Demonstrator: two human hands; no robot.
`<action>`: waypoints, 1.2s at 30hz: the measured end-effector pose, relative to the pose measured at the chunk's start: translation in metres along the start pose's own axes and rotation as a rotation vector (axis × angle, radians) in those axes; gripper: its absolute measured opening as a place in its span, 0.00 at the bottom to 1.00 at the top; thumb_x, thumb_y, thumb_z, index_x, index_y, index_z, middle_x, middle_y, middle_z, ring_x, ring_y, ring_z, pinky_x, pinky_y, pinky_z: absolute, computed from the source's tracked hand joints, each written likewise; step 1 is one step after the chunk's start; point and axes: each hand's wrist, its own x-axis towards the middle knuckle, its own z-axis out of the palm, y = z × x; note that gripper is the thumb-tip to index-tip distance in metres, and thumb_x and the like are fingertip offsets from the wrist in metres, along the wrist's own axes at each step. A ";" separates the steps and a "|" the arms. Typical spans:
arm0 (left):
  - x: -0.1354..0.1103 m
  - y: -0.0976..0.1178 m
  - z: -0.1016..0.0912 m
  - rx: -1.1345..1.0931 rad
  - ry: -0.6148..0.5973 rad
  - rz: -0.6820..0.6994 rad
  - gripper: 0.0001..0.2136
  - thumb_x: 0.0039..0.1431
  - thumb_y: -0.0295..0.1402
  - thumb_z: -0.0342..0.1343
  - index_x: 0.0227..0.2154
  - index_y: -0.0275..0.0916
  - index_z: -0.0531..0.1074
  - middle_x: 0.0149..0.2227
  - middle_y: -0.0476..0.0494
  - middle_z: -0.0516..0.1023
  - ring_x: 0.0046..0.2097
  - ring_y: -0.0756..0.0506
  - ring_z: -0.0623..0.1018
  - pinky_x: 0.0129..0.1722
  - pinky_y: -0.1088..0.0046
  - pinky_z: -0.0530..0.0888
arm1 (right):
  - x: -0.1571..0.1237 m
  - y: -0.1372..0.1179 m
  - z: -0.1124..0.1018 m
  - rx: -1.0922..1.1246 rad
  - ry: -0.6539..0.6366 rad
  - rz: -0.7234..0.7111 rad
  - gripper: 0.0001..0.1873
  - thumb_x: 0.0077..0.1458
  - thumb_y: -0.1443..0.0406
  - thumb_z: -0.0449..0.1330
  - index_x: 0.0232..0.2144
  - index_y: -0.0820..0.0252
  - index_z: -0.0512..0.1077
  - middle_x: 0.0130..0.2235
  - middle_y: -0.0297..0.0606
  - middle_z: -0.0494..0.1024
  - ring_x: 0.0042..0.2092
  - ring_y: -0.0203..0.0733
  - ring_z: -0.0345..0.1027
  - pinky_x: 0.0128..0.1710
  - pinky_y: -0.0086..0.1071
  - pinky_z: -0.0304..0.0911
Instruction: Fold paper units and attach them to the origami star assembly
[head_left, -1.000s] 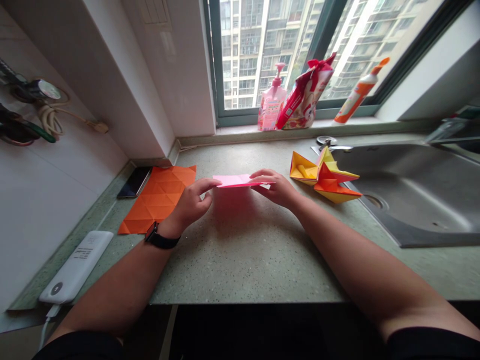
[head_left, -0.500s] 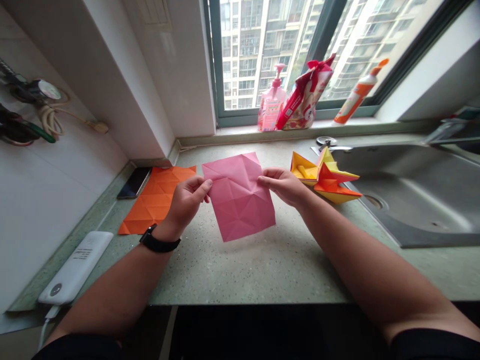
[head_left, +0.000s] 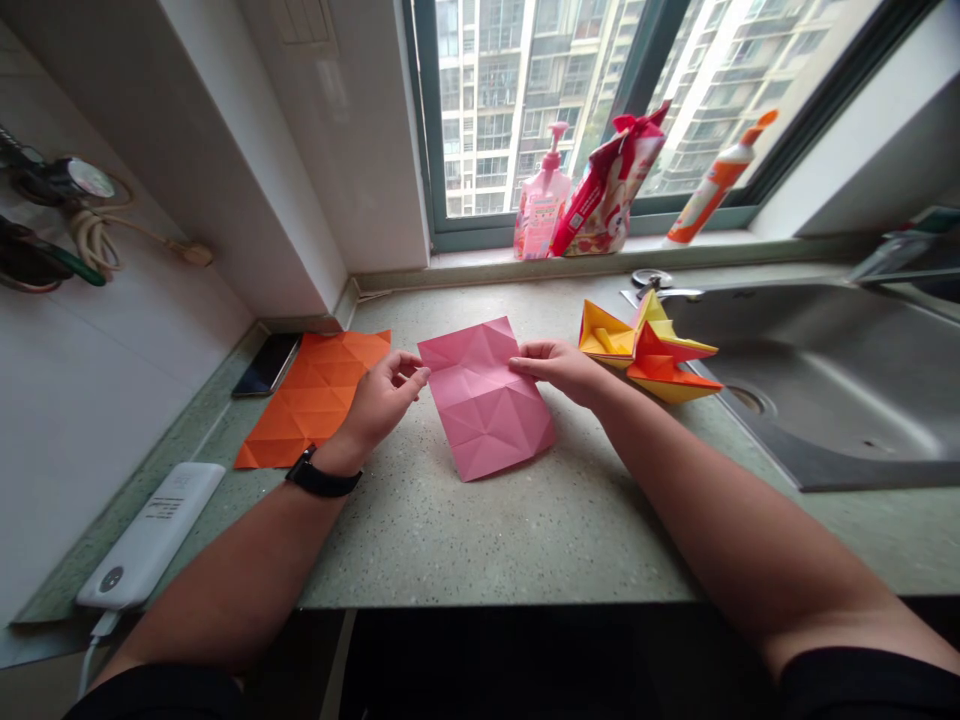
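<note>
Touching pink paper (head_left: 487, 400), right hand (head_left: 559, 372) rests near sink (head_left: 840, 400).

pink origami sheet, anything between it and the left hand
Nothing visible stands in the way: the fingertips of the left hand are right at the left edge of the pink creased origami sheet. The orange creased paper sheet lies on the far side of the hand, not between them.
</note>
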 end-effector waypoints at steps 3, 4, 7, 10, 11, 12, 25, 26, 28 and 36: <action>0.000 0.000 0.003 -0.096 -0.068 -0.078 0.17 0.60 0.48 0.67 0.40 0.40 0.75 0.36 0.46 0.80 0.31 0.48 0.78 0.29 0.73 0.74 | 0.000 0.001 0.000 0.088 -0.026 0.037 0.23 0.41 0.50 0.82 0.31 0.57 0.82 0.34 0.37 0.83 0.36 0.40 0.73 0.39 0.34 0.69; 0.000 0.001 0.003 -0.141 -0.100 -0.110 0.17 0.61 0.49 0.66 0.39 0.40 0.75 0.36 0.46 0.79 0.31 0.48 0.78 0.30 0.73 0.74 | -0.001 0.001 0.000 0.115 -0.036 0.049 0.23 0.40 0.51 0.83 0.31 0.57 0.82 0.34 0.37 0.82 0.36 0.39 0.73 0.39 0.34 0.69; -0.001 0.005 0.003 -0.253 -0.168 -0.200 0.17 0.61 0.49 0.66 0.36 0.39 0.75 0.34 0.46 0.79 0.33 0.48 0.78 0.32 0.73 0.74 | -0.001 0.001 -0.002 0.164 -0.076 0.090 0.23 0.41 0.53 0.83 0.33 0.58 0.82 0.35 0.37 0.82 0.36 0.39 0.73 0.39 0.34 0.70; -0.002 0.007 0.001 -0.322 -0.194 -0.264 0.17 0.60 0.49 0.67 0.36 0.39 0.76 0.34 0.45 0.79 0.33 0.48 0.78 0.33 0.73 0.72 | -0.001 0.001 -0.004 0.193 -0.104 0.112 0.23 0.41 0.53 0.84 0.35 0.59 0.82 0.36 0.38 0.83 0.36 0.38 0.74 0.38 0.32 0.70; -0.002 0.007 0.001 -0.341 -0.198 -0.281 0.17 0.60 0.48 0.68 0.35 0.38 0.77 0.34 0.45 0.79 0.33 0.48 0.78 0.33 0.73 0.72 | -0.001 0.001 -0.005 0.199 -0.111 0.113 0.24 0.42 0.53 0.84 0.35 0.60 0.82 0.36 0.38 0.83 0.36 0.38 0.74 0.38 0.32 0.70; -0.002 0.007 0.000 -0.356 -0.201 -0.293 0.17 0.59 0.48 0.68 0.35 0.38 0.77 0.33 0.45 0.79 0.33 0.48 0.78 0.33 0.73 0.72 | -0.001 0.002 -0.005 0.203 -0.116 0.114 0.24 0.42 0.53 0.84 0.35 0.60 0.82 0.36 0.38 0.83 0.36 0.38 0.74 0.38 0.32 0.71; -0.005 0.000 0.004 -0.386 -0.316 -0.236 0.27 0.53 0.50 0.76 0.50 0.38 0.81 0.46 0.38 0.85 0.40 0.43 0.83 0.36 0.71 0.79 | -0.003 0.001 0.000 0.110 -0.194 0.125 0.23 0.44 0.51 0.82 0.31 0.60 0.81 0.32 0.36 0.81 0.34 0.39 0.72 0.36 0.34 0.69; -0.005 -0.001 0.005 -0.389 -0.335 -0.236 0.28 0.53 0.49 0.76 0.51 0.38 0.82 0.47 0.37 0.85 0.41 0.42 0.83 0.36 0.70 0.80 | -0.003 0.001 0.002 0.105 -0.209 0.126 0.23 0.44 0.51 0.82 0.31 0.60 0.81 0.32 0.36 0.81 0.34 0.39 0.72 0.36 0.34 0.69; -0.005 -0.002 0.006 -0.408 -0.354 -0.245 0.27 0.53 0.48 0.77 0.52 0.38 0.82 0.48 0.36 0.86 0.42 0.42 0.84 0.37 0.69 0.81 | -0.004 0.000 0.005 0.101 -0.238 0.127 0.23 0.44 0.51 0.82 0.32 0.60 0.82 0.34 0.37 0.82 0.34 0.39 0.73 0.37 0.33 0.69; -0.008 0.006 0.004 -0.531 -0.430 -0.357 0.25 0.54 0.44 0.78 0.52 0.40 0.83 0.50 0.35 0.86 0.45 0.40 0.86 0.41 0.66 0.83 | -0.005 -0.001 0.010 0.032 -0.270 0.111 0.24 0.45 0.49 0.81 0.32 0.60 0.82 0.32 0.35 0.81 0.34 0.37 0.71 0.36 0.32 0.66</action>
